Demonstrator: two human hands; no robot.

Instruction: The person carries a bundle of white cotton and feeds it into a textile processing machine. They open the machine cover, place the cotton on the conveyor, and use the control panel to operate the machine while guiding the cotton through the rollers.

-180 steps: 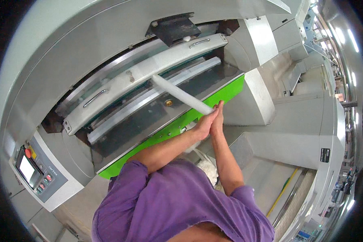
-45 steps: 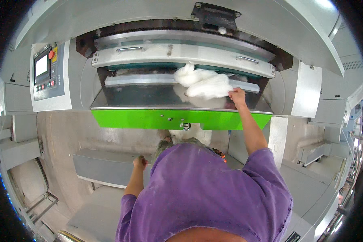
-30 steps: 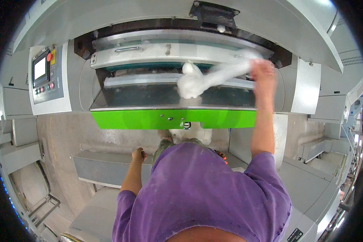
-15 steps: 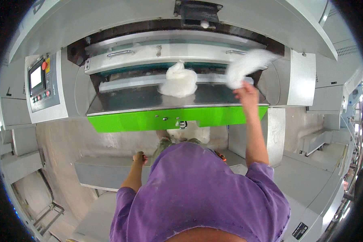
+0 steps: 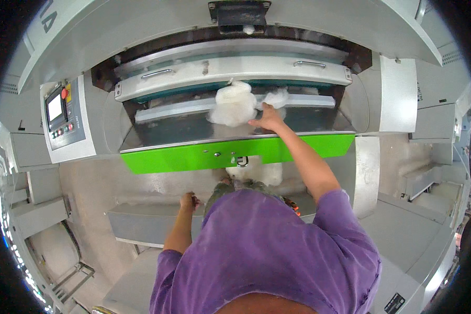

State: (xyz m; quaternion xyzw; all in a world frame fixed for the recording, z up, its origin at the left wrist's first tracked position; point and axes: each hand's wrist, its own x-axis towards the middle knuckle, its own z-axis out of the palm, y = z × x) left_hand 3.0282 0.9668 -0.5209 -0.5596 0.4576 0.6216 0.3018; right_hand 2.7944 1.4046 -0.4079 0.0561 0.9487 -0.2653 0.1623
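Observation:
A mound of white fluffy fibre (image 5: 233, 104) rests on the dark metal shelf (image 5: 178, 128) of a machine. Just right of it lies a smaller white fibre tuft (image 5: 276, 97). My right hand (image 5: 270, 119) reaches over the shelf with thumb and fingers apart, fingertips touching the tuft and the thumb close to the mound's lower right side. Part of the tuft is hidden behind the hand. Low at my left side, my left hand (image 5: 189, 201) is curled closed, away from the machine. Whatever its fingers hold, if anything, is hidden.
A bright green panel (image 5: 178, 161) fronts the shelf. Behind it run a pale bar (image 5: 178, 111) and a white cover with two handles (image 5: 235, 70). At left stands a control panel (image 5: 63, 115) with a screen and buttons. A low grey bench-like box (image 5: 152, 226) is beside my legs.
My right hand has swung left with the fibre tuft, from the shelf's right end to beside the mound, and its fingers have spread. My left hand remains low at my side.

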